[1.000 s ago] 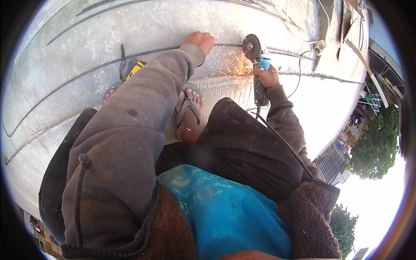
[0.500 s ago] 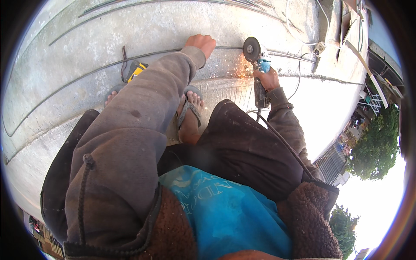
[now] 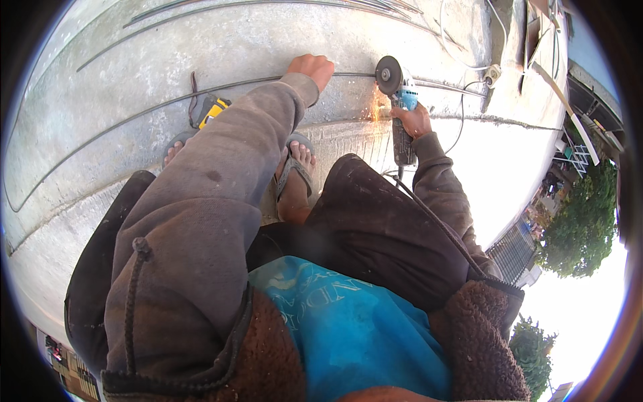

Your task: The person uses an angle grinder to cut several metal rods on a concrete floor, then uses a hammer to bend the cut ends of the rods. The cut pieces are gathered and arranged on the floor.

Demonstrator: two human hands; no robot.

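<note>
Steel rod [image 3: 201, 94] under left hand [image 3: 309, 68] — right hand [image 3: 414, 120] grip around grinder [image 3: 400, 114].

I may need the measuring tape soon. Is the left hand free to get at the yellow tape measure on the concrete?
Probably not right away: the left hand presses the steel rod beside the grinder. The tape measure lies unobstructed under that forearm.

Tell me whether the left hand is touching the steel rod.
Touching. The head view shows the left hand pressed down on the steel rod, fingers over it, beside the grinder held in the right hand.
</note>
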